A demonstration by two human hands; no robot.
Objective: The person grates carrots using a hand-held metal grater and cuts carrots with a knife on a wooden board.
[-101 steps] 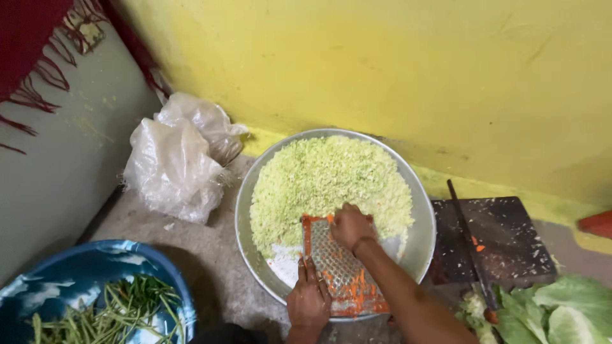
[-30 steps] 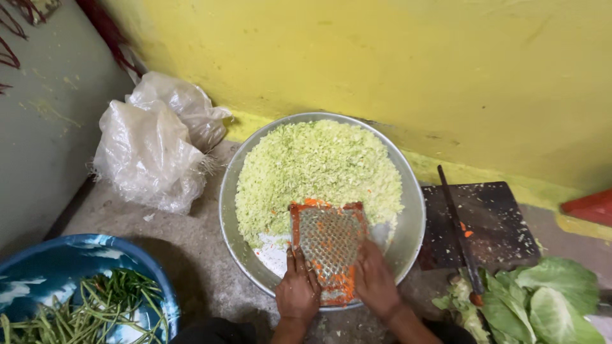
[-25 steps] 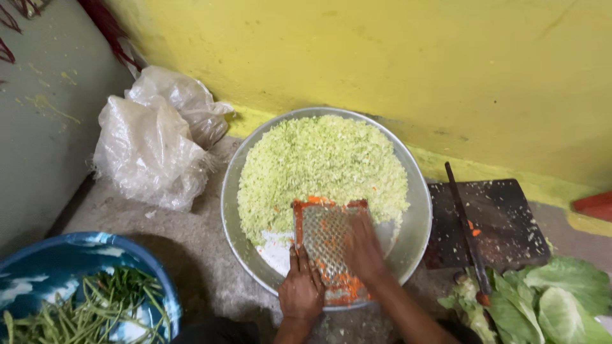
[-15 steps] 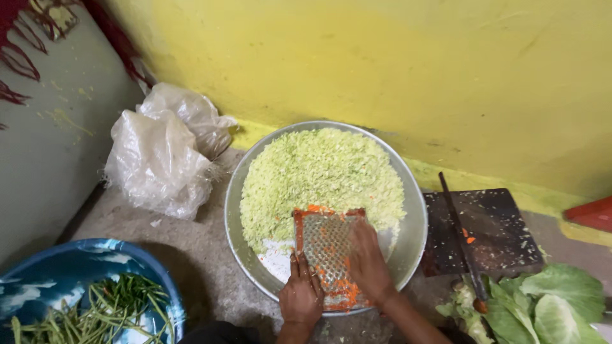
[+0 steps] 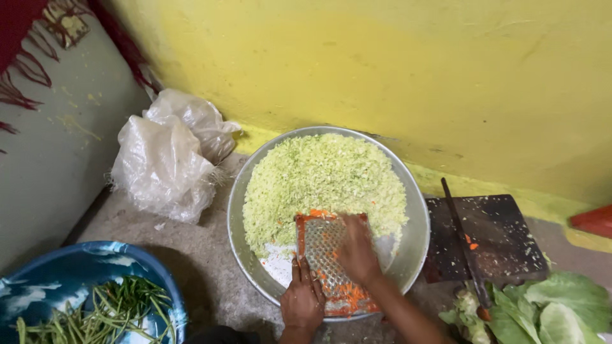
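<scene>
Single head-worn view, looking steeply down, close over metal basin (image 5: 245, 191), facing yellow wall (image 5: 382, 70)

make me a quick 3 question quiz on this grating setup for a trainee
1. True or false: the flat grater lies on the bare floor outside the metal basin.
2. Which hand presses on the grater's face? A) left hand B) right hand C) neither
3. Fill in: the blue tub at lower left holds ____.

Key:
1. False. It leans inside the basin, against the shredded cabbage.
2. B. The right hand is on the grater's face, blurred; whether it holds anything cannot be told. The left hand steadies the grater's lower left edge.
3. Green beans.
</scene>
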